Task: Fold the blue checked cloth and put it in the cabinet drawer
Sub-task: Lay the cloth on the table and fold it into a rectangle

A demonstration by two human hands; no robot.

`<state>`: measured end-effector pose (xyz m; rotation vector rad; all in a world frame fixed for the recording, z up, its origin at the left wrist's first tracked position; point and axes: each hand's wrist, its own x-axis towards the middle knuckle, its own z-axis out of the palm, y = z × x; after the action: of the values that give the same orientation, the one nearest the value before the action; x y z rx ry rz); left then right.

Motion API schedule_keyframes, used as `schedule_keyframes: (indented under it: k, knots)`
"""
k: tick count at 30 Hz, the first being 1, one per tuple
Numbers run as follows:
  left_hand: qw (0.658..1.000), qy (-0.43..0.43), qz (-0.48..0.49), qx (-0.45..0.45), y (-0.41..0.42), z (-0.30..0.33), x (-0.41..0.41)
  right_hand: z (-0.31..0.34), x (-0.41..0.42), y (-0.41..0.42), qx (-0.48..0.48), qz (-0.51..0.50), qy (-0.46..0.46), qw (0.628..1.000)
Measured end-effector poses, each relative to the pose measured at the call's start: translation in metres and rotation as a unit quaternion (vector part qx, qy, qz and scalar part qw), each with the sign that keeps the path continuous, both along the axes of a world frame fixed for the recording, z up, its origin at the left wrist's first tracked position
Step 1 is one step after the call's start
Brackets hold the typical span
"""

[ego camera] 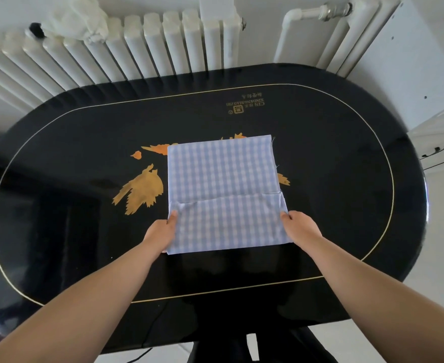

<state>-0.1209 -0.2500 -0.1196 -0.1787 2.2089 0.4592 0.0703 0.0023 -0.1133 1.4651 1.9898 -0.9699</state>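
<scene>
Both hands are on the blue checked cloth [222,176], which lies on the glossy black oval table [71,231]. The left hand [162,233] pinches the cloth's left edge, thumb on top; the right hand [300,229] pinches the right edge the same way. Between them the near part of the cloth is lifted and turned over toward the far part, its edge running unevenly across the fabric. Gold leaf patterns [141,191] show beside the cloth. Behind the table stands a white radiator [137,48], and a white cabinet [412,61] sits at far right.
</scene>
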Motion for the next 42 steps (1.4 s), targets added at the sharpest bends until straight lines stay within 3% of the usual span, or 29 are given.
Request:
schedule_keyframes:
  k: [2, 4, 6, 7, 9, 10, 13, 15, 17, 18, 19, 21, 23, 27, 30, 35, 42]
  knots:
    - [1.0, 0.01, 0.001, 0.011, -0.001, 0.007, -0.001, 0.002, -0.006, 0.003, -0.01, -0.012, -0.02, 1.0]
    - [0.981, 0.148, -0.121, -0.014, -0.01, 0.013, 0.002, 0.004, -0.011, 0.004, -0.016, -0.015, -0.038, 0.999]
    - [0.883, 0.33, -0.335, -0.011, -0.018, 0.014, 0.004, 0.004, -0.013, 0.004, -0.012, -0.012, -0.048, 0.999]
    - [0.819, 0.354, -0.452, 0.002, -0.018, 0.016, 0.007, 0.004, -0.014, 0.002, -0.007, -0.009, -0.051, 0.999]
    - [0.709, 0.307, -0.635, 0.011, -0.014, 0.008, 0.009, 0.003, -0.014, 0.0, 0.004, -0.001, -0.055, 0.998]
    - [0.691, 0.274, -0.669, 0.005, -0.01, 0.004, 0.009, 0.003, -0.014, -0.001, 0.005, -0.003, -0.057, 0.998]
    - [0.728, 0.206, -0.653, -0.024, -0.004, -0.004, 0.004, 0.008, -0.011, 0.0, 0.007, -0.058, -0.038, 0.998]
    - [0.731, 0.196, -0.653, -0.031, -0.003, -0.006, 0.003, 0.011, -0.004, -0.005, 0.092, -0.054, 0.02, 0.994]
    - [0.736, 0.177, -0.652, -0.034, -0.004, -0.008, 0.003, 0.012, -0.003, -0.023, 0.246, 0.123, 0.111, 0.955]
    - [0.741, 0.169, -0.65, -0.033, -0.004, -0.008, 0.002, 0.013, -0.006, -0.035, 0.262, 0.244, 0.145, 0.923]
    - [0.744, 0.164, -0.647, -0.03, -0.003, -0.008, 0.002, 0.011, -0.011, -0.044, 0.238, 0.354, 0.148, 0.892]
    - [0.752, 0.162, -0.639, -0.014, -0.004, -0.01, 0.0, -0.002, -0.018, -0.048, 0.158, 0.451, 0.096, 0.873]
    - [0.753, 0.164, -0.637, -0.006, -0.006, -0.011, -0.004, -0.015, -0.017, -0.037, 0.107, 0.439, 0.054, 0.891]
    - [0.769, 0.154, -0.621, -0.011, -0.014, -0.007, -0.014, -0.019, -0.01, -0.017, 0.099, 0.363, 0.039, 0.926]
    - [0.779, 0.139, -0.611, -0.012, -0.015, -0.005, -0.017, -0.015, -0.003, -0.003, 0.09, 0.432, 0.028, 0.897]
    - [0.793, 0.123, -0.597, -0.002, -0.012, -0.002, -0.019, -0.012, 0.016, 0.024, 0.126, 0.561, 0.028, 0.817]
    - [0.818, 0.113, -0.563, 0.044, -0.012, 0.0, -0.023, -0.016, 0.035, 0.026, 0.163, 0.565, 0.095, 0.804]
